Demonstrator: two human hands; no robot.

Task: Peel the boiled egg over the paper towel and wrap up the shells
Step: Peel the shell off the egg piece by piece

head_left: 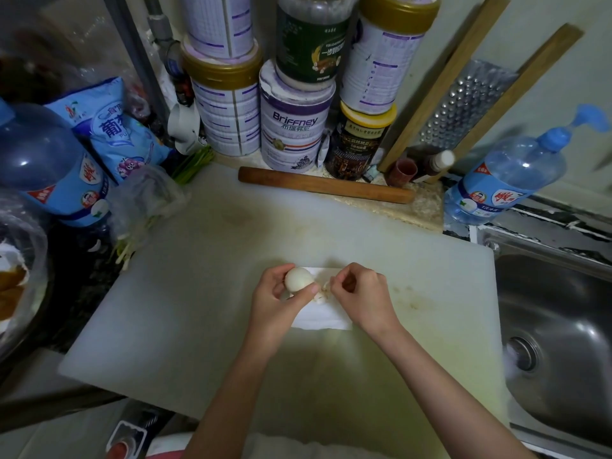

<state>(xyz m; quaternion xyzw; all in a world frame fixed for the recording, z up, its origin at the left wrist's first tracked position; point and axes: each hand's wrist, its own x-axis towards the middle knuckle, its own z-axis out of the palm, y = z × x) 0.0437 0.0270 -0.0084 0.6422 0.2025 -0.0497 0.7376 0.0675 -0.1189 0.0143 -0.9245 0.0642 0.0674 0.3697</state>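
Boiled egg [298, 278] held just above far left part of paper towel [326, 318], gripped in left hand [276, 301] with fingers [306, 290] curled round it, upper side bare and white. Right hand [362, 293] just beside egg, fingertips bunched and pinching a small shell piece [326, 286]; more shell bits [319, 298] lying on paper towel between the hands. Paper towel flat on white cutting board [198, 293], rolling pin [326, 189] along far edge, sink [563, 326] to right.
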